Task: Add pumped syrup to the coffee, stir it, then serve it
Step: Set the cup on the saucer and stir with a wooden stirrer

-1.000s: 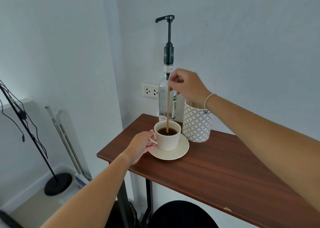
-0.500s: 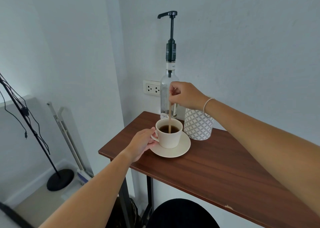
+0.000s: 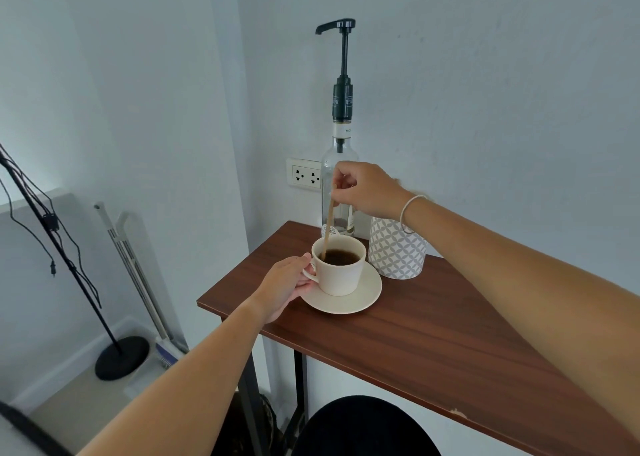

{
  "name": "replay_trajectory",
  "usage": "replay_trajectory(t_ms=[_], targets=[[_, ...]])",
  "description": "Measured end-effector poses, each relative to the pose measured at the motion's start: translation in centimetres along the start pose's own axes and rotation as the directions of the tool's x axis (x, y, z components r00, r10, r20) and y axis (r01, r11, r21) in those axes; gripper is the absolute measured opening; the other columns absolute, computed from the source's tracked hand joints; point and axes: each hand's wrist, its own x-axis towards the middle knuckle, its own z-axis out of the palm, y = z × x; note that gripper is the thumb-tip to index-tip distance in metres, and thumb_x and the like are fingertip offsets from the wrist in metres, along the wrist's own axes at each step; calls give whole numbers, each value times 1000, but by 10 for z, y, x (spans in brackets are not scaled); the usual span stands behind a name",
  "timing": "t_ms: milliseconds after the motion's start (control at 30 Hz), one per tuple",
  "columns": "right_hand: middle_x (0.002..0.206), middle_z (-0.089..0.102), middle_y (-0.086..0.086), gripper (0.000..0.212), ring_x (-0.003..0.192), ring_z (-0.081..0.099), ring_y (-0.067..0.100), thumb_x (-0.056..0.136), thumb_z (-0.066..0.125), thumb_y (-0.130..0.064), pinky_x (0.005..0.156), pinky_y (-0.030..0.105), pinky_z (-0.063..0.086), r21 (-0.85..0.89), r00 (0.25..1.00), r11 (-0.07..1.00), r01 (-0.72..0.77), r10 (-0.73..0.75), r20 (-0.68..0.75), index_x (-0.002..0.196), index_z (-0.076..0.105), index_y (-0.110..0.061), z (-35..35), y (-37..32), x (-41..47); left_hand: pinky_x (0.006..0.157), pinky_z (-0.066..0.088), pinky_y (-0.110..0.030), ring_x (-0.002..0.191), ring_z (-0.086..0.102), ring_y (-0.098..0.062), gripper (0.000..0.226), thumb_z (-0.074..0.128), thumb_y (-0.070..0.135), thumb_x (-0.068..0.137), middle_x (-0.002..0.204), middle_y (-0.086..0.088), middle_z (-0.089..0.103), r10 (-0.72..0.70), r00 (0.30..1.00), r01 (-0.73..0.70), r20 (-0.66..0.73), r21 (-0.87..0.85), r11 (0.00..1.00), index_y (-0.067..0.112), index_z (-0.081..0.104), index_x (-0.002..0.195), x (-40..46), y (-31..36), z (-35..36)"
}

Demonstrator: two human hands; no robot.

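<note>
- The cup (image 3: 341,268) stands on its saucer (image 3: 360,299) near the far left corner of the table (image 3: 433,334), with dark coffee (image 3: 341,256) close to the rim.
- A thin wooden stick (image 3: 328,227) leans into the coffee at the cup's left side, its lower end under the surface.
- The right hand (image 3: 367,192) pinches the top of the stick between closed fingertips, above and just behind the cup.
- The left hand (image 3: 287,287) has its fingers curled around the handle on the cup's left, steadying it; the heel of the hand sits over the table edge.
- This looks like the stirring step; serving is not yet done.
- The syrup bottle (image 3: 337,192) with its pump (image 3: 341,71) stands against the far wall just behind the cup; a patterned holder (image 3: 396,253) sits to the right, near the saucer.
- Risks as I judge them:
  - With the coffee this high, a fast or wide stir could slop it over the rim onto the saucer.
  - The stick is thin; pressing it against the cup wall could bend or snap it.
  - The saucer lies near the table's left edge, so a push from the left hand could slide it toward the drop.
  - A raised right hand could knock the bottle.
</note>
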Motion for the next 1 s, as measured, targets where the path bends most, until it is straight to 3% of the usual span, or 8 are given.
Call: replay_trajectory(t_ms=[167,267,367,467,567,767,900,1000], targets=[[67,52,-2,9,63,45,15,78,55,-9,64,32,41,-252,997,968,10,-30,-77,75,47,-14,-2,5,2,101,47,-34,112,61,-20,23,45,26,98,111,-9,65,11,1000,-11,15,-4,1000,9,58,94,-1,-1,-1],[70,56,1,13,68,52,18,76,57,-9,67,34,46,-159,1000,987,-13,9,-22,71,47,-15,-3,1,1,101,47,-34,115,60,-22,23,45,26,98,116,-10,64,12,1000,-12,13,3,1000,10,59,92,0,-2,-2],[75,64,3,23,78,64,21,81,56,-6,72,26,50,-9,1000,1000,-10,10,-3,68,46,-22,1,-2,0,102,46,-35,116,59,-22,21,45,26,98,117,-9,63,7,1000,-7,11,-1,1000,12,58,90,0,-1,-1],[80,64,7,13,77,60,26,81,55,-8,69,32,48,-125,996,992,5,-16,-84,73,49,-16,3,1,1,104,45,-36,117,58,-23,20,45,26,98,115,-7,62,9,1000,-9,6,8,1000,15,58,89,0,-1,0],[75,56,4,7,69,49,19,77,56,-10,64,33,41,-251,995,968,-27,1,-103,77,49,-13,-1,3,2,105,45,-37,118,58,-23,21,45,26,98,121,-10,61,12,1000,-12,4,3,1000,13,58,89,0,-2,-1],[84,67,14,22,82,65,23,81,57,-6,77,33,51,-3,998,1000,-28,28,-48,68,47,-20,4,1,0,105,45,-37,121,56,-24,21,45,27,98,126,-9,59,19,1000,-19,18,8,1000,12,58,93,0,-2,-2],[77,59,3,7,71,52,19,79,54,-10,65,32,44,-246,993,969,-33,5,-114,77,49,-14,4,7,0,103,45,-36,118,58,-22,22,45,26,98,119,-9,63,14,1000,-14,20,-6,1000,9,58,95,0,-2,-2],[76,56,4,10,69,48,18,76,57,-12,64,31,40,-228,997,973,-47,30,-76,75,47,-14,3,5,0,103,45,-36,117,58,-22,21,45,26,98,115,-7,63,10,1000,-10,16,-4,1000,10,58,94,-1,-1,-1]])
